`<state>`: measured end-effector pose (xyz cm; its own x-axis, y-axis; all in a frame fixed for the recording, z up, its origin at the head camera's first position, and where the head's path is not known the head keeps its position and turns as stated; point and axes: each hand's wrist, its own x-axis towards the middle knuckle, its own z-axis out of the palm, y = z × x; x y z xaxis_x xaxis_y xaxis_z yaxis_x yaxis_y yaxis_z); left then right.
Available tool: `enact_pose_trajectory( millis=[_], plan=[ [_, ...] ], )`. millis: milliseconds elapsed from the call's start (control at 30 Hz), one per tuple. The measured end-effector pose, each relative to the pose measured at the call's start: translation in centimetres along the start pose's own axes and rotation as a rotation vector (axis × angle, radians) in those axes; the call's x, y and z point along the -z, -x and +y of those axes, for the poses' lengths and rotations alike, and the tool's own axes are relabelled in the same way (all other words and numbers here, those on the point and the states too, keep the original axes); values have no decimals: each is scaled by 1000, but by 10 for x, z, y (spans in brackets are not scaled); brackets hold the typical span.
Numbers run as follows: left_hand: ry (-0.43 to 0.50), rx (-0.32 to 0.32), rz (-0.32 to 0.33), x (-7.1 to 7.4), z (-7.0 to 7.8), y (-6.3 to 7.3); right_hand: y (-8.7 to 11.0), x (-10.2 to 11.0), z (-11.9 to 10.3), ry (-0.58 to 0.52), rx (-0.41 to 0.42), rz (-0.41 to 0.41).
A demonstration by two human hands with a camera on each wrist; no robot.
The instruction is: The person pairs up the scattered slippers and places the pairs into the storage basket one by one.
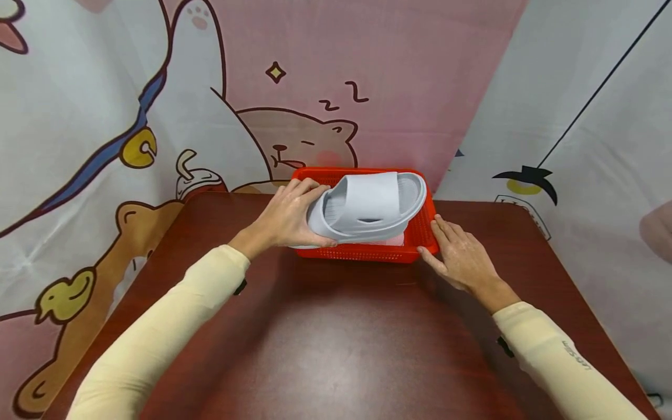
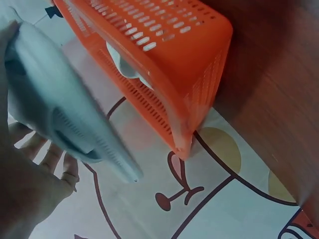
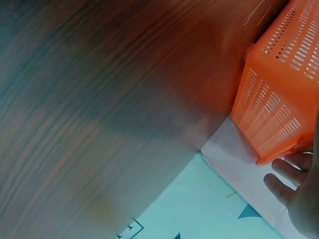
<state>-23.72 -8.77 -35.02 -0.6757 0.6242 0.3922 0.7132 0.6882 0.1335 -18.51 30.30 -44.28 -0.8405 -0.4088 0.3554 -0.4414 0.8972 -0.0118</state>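
Note:
My left hand (image 1: 290,214) grips a pale grey slide slipper (image 1: 373,201) by one end, thumb on the near side and fingers over the far side. The slipper is held above a red plastic basket (image 1: 362,252) and covers much of its inside. In the left wrist view, the slipper (image 2: 55,84) is tilted beside the basket's rim, fingers behind it. My right hand (image 1: 464,256) has its fingers extended at the basket's right front corner, fingertips right at the rim. A pinkish-white thing (image 1: 395,240) shows inside the basket, mostly hidden under the slipper.
The basket stands at the back of a dark reddish-brown wooden table (image 1: 336,338). Directly behind the table hangs a cloth (image 1: 420,76) printed with cartoon animals. Perforated basket walls (image 3: 271,114) show in the right wrist view.

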Motion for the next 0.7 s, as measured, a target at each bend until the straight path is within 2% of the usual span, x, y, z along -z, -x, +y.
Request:
enact_pose_trajectory(
  millis=[333,567,700],
  plan=[
    [5,53,-80,-15,-8,-28,2,-1,-1,-29,-47,-33],
    [96,130,-104,-30,-12,-35,2,-3,-3,-52,-68,-51],
    [145,127,-107,-40,-14,-39,3,-4,-4,-66,-89,-64]
  ],
)
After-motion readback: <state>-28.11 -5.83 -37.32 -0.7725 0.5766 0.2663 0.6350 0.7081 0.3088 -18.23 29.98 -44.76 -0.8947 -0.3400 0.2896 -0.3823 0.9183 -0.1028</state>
